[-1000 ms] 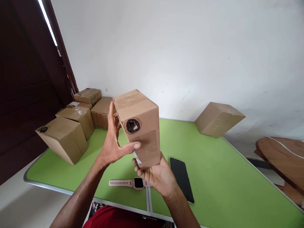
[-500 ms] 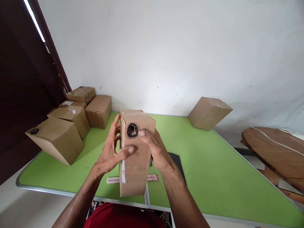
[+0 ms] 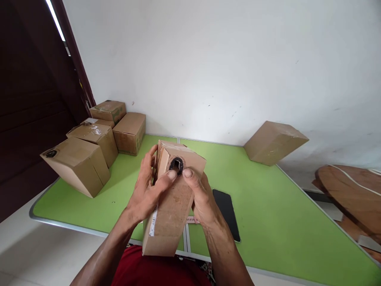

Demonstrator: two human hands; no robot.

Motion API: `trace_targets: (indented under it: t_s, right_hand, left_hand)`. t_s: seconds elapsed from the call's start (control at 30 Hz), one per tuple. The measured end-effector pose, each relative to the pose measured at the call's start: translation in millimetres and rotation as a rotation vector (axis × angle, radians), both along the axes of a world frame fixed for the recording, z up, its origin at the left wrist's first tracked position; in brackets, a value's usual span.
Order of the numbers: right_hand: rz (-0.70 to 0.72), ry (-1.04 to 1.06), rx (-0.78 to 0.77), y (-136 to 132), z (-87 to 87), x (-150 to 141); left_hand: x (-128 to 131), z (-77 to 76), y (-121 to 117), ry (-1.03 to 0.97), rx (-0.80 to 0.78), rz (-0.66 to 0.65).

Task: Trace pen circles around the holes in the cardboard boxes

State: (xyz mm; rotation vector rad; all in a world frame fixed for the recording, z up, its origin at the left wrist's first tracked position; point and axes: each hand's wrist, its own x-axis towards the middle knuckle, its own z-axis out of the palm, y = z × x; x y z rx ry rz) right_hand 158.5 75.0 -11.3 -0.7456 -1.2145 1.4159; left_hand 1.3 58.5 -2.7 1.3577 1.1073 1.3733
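Between my two hands is a brown cardboard box [image 3: 171, 214], held tilted near the table's front edge. A small hole [image 3: 176, 166] ringed in black shows near the far end of its upper face. My left hand [image 3: 150, 186] grips the left side, its thumb lying just below the hole. On the right side my right hand [image 3: 201, 190] presses the box, thumb close to the hole's lower right. Fingers of both hands are partly hidden behind the box. A pink watch strap [image 3: 192, 219] lies on the table, mostly covered by the box and right hand.
A dark phone [image 3: 226, 212] rests on the green table [image 3: 268, 214], right of my right hand. Several cardboard boxes [image 3: 80, 163] stand at the left. Another box [image 3: 275, 143] leans near the wall at the back right. Beyond the table's right edge is a brown wooden board [image 3: 348, 194].
The box has tilted, its near end closer to my body. My left thumb has slid up beside the hole. More of the phone shows, and the view has shifted slightly.
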Motion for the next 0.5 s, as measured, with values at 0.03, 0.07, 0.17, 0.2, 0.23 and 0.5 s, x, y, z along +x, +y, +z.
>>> trace_targets:
  t_s: [0.03, 0.07, 0.17, 0.2, 0.23, 0.5]
  right_hand:
    - [-0.015, 0.003, 0.006, -1.3, 0.4, -0.7]
    - [-0.031, 0.006, 0.014, -3.1, 1.4, -1.4]
    - [-0.113, -0.050, 0.018, -11.3, 6.9, -2.3]
    - [-0.165, -0.094, 0.026, -14.4, 9.1, -2.0]
    - [-0.227, -0.152, 0.043, -17.5, 11.2, -1.5]
    - [-0.536, -0.585, 0.261, -26.4, 22.4, 1.7]
  left_hand:
    - [1.3, 0.4, -0.3, 0.011, 0.003, 0.019]
    - [2.5, 0.5, -0.8, 0.027, 0.010, 0.034]
    - [5.3, 0.1, -4.2, 0.074, 0.040, 0.063]
    - [5.8, -0.2, -5.7, 0.087, 0.048, 0.073]
    - [6.2, -0.5, -7.1, 0.101, 0.050, 0.083]
    - [7.2, -7.9, -9.3, 0.119, 0.065, 0.116]
